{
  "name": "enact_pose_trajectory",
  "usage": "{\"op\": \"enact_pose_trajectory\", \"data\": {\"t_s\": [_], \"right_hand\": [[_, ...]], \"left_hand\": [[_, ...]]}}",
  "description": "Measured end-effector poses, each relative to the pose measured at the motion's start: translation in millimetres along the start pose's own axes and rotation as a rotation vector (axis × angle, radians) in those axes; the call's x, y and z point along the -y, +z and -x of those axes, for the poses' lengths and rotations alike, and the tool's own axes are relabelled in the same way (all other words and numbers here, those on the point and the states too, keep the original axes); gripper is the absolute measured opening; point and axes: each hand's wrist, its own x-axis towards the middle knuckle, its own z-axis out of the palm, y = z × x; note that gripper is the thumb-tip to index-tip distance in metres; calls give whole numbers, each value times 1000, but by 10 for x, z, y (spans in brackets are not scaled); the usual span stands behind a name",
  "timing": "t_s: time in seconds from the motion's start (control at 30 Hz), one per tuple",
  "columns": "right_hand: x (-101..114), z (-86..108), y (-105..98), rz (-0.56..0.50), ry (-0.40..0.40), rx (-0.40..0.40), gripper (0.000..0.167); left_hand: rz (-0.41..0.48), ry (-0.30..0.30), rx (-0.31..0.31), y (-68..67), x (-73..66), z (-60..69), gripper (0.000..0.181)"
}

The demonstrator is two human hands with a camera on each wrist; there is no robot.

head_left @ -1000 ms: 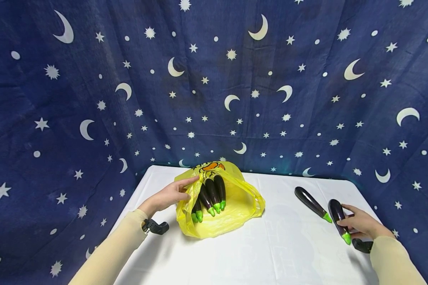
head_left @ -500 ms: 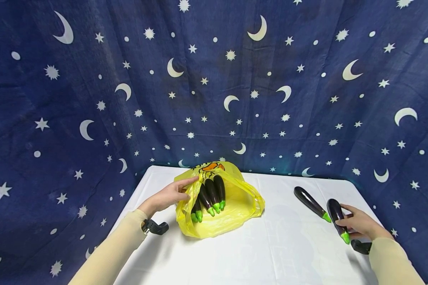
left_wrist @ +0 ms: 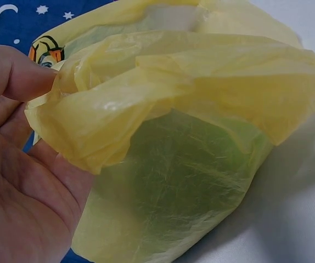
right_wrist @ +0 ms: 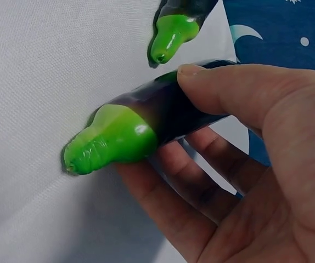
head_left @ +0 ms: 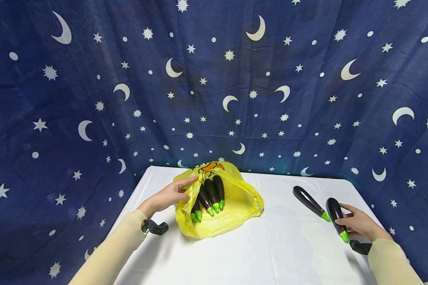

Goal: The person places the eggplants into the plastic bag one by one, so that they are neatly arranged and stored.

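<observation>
A yellow plastic bag point(head_left: 232, 225) lies on its side with its mouth facing me. Several dark purple eggplants point(head_left: 212, 194) with green stem ends lie inside, towards its left. At the left of the mouth, my left hand point(head_left: 167, 196) pinches the bag's rim; in the left wrist view the thin film point(left_wrist: 108, 104) passes between its digits. On the right, my right hand point(head_left: 360, 223) holds an eggplant point(head_left: 335, 213), thumb on top and fingers along the other side, green end towards me. Another eggplant point(head_left: 308, 200) lies just left of it, apart from the hand.
A white cloth point(head_left: 271, 253) covers the table. Behind and at both sides hangs a dark blue curtain point(head_left: 207, 130) with moons and stars. A dark wrist device point(head_left: 156, 227) sits on my left wrist, and another point(head_left: 361, 247) on my right.
</observation>
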Motion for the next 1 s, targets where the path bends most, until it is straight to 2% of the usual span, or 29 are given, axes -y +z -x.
{"op": "enact_pose_trajectory", "data": {"t_s": [0.3, 0.53, 0.73, 1.0], "right_hand": [[75, 58, -115, 23, -95, -31, 92], [221, 61, -156, -31, -144, -18, 97], [362, 26, -20, -117, -233, 0, 96], [691, -22, 231, -190, -313, 59, 92]], "left_hand": [[2, -3, -1, 1, -11, 2, 81], [-1, -1, 2, -4, -9, 0, 81], [-8, -4, -4, -1, -13, 3, 81], [-14, -15, -9, 4, -27, 9, 81]]}}
